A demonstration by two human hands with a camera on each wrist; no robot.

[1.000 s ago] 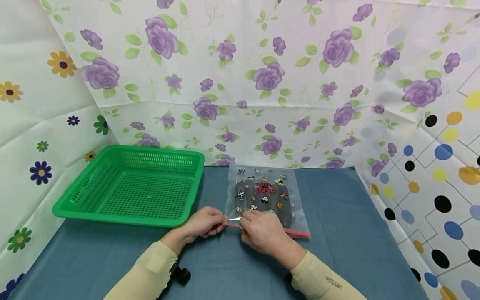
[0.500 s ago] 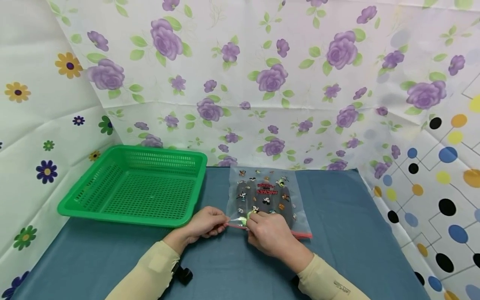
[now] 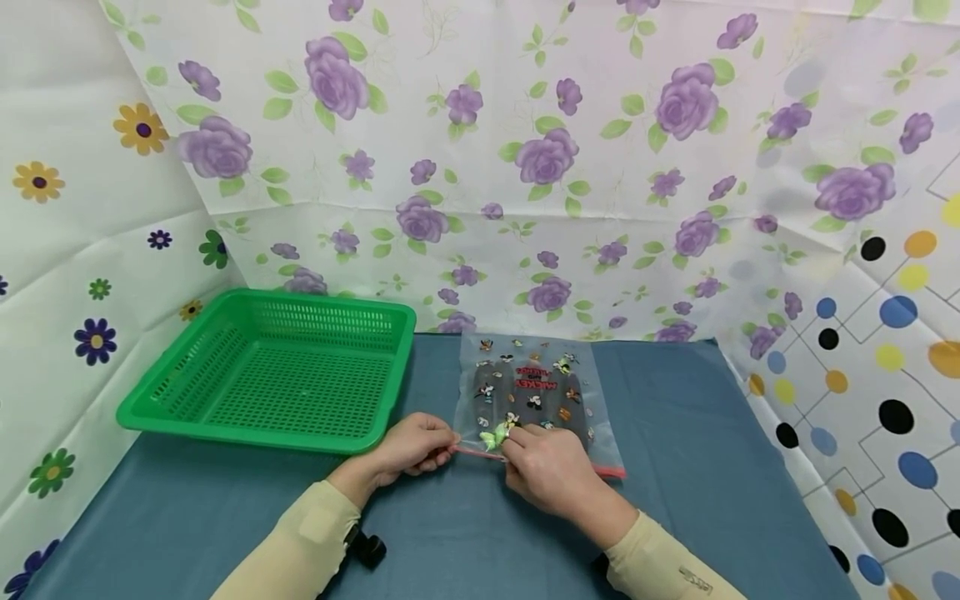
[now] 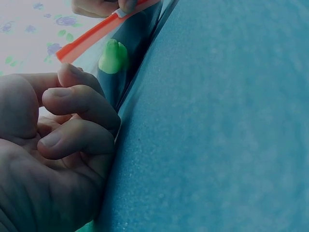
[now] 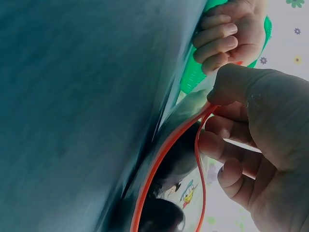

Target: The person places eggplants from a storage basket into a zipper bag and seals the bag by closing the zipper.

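A clear zip bag [image 3: 534,384] with cartoon prints lies flat in the middle of the table. Through it show several long, dark, glossy things [image 5: 161,215] that look like eggplants, one with a bright green end [image 3: 492,437]. My left hand [image 3: 412,446] pinches the left end of the bag's red zip strip [image 3: 480,452]. Farther right along the strip, my right hand [image 3: 547,467] grips it between thumb and fingers, at a small white slider [image 4: 121,13]. In the right wrist view, the two red edges part from the right thumb onward, leaving a gap at the mouth.
A green plastic basket [image 3: 243,433] with slotted sides stands at the left, close to my left forearm. Blue cloth [image 3: 660,433] covers the table. Flowered sheets [image 3: 480,150] hang behind and to the left, and a dotted sheet [image 3: 900,400] at the right.
My right hand has slid to the right along the zip strip, uncovering the green end. The left hand keeps its pinch at the corner. The head view has shifted slightly.
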